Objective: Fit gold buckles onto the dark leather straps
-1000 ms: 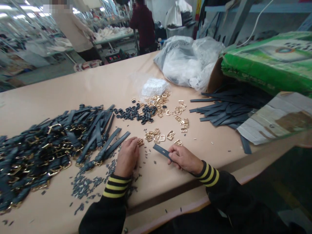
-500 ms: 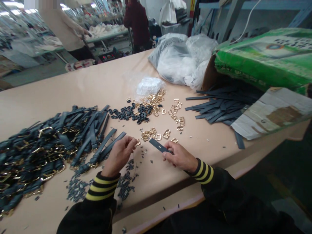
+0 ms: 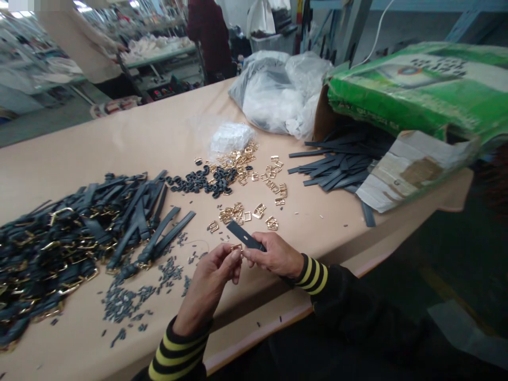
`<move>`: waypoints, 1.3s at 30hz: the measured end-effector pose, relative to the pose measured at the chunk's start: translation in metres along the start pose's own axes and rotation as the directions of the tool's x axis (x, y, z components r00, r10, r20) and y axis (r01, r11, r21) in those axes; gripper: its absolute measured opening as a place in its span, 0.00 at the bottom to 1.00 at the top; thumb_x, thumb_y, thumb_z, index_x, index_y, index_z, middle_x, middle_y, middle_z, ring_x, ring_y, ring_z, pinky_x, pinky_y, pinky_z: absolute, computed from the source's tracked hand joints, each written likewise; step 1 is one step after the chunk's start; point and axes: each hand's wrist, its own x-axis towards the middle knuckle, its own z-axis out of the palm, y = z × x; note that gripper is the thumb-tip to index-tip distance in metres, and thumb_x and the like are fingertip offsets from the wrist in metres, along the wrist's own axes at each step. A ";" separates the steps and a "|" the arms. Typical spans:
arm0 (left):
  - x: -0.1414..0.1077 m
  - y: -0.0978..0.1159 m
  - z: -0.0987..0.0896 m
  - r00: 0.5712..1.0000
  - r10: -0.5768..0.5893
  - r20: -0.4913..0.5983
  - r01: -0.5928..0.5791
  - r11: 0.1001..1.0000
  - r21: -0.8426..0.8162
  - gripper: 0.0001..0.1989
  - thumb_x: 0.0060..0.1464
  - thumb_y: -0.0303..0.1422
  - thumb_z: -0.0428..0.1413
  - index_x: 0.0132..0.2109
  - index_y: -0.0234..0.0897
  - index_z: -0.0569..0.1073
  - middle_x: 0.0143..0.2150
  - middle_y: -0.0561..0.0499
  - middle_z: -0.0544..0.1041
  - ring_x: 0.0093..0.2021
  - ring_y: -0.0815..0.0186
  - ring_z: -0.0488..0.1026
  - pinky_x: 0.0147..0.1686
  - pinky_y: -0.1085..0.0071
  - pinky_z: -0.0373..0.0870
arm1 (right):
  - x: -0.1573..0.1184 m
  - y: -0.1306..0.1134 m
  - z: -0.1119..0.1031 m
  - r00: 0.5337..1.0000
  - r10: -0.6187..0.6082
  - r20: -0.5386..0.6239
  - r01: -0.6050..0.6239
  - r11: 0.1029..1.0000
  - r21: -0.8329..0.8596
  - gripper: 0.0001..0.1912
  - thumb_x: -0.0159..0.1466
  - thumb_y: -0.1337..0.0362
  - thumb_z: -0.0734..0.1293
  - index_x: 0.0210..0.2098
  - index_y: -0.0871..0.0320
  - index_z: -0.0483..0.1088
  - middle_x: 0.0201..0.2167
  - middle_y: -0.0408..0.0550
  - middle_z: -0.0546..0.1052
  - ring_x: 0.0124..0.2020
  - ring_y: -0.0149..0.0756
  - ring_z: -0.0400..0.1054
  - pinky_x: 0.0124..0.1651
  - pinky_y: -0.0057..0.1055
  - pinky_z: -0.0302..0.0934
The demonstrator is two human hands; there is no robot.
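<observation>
Head view: the left hand (image 3: pixel 222 270) pinches a small gold buckle (image 3: pixel 237 247) at its fingertips, wrist low and fingers angled inward. Just beside it, the right hand (image 3: pixel 273 254) grips a dark slotted strap (image 3: pixel 244 236) between thumb and fingers, the strap's free end slanting away past the buckle. Beyond both hands, loose gold buckles (image 3: pixel 234 212) lie on the worktop (image 3: pixel 317 233); left of the left hand sits a heap of dark buckled straps (image 3: pixel 79 233).

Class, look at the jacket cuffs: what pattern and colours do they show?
Black and yellow stripes, clearest on the right cuff in the head view.
</observation>
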 end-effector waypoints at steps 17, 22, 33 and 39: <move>-0.019 0.028 0.008 0.950 0.174 -0.260 -0.115 0.967 0.229 0.11 0.45 0.37 0.59 0.36 0.35 0.76 0.25 0.52 0.73 0.24 0.68 0.71 0.27 0.73 0.70 | -0.021 0.001 -0.005 0.992 0.073 0.102 -0.085 0.988 0.125 0.05 0.62 0.66 0.57 0.38 0.60 0.59 0.24 0.40 0.69 0.14 0.20 0.54 0.16 0.18 0.49; -0.016 0.022 0.001 0.955 0.038 -0.293 -0.038 0.999 0.007 0.12 0.45 0.36 0.59 0.37 0.33 0.76 0.22 0.53 0.71 0.22 0.73 0.67 0.22 0.78 0.65 | -0.029 0.003 -0.015 0.977 0.009 0.214 -0.079 0.944 0.320 0.10 0.60 0.63 0.61 0.40 0.61 0.61 0.23 0.40 0.70 0.12 0.19 0.51 0.14 0.18 0.44; -0.009 0.004 0.036 0.975 -0.218 0.026 0.194 0.799 -0.570 0.13 0.40 0.32 0.63 0.30 0.34 0.67 0.20 0.57 0.67 0.19 0.78 0.62 0.16 0.85 0.57 | -0.028 -0.011 -0.003 0.993 -0.113 -0.015 0.114 0.994 0.007 0.06 0.59 0.69 0.61 0.35 0.59 0.58 0.25 0.42 0.71 0.25 0.26 0.67 0.31 0.24 0.61; -0.009 -0.004 0.039 0.990 -0.133 -0.046 0.090 0.847 -0.524 0.12 0.42 0.33 0.61 0.31 0.35 0.66 0.24 0.57 0.68 0.22 0.76 0.64 0.20 0.80 0.61 | -0.033 -0.017 -0.001 0.983 -0.175 -0.054 0.158 0.961 -0.228 0.05 0.60 0.69 0.60 0.36 0.59 0.65 0.26 0.41 0.72 0.24 0.25 0.68 0.32 0.23 0.63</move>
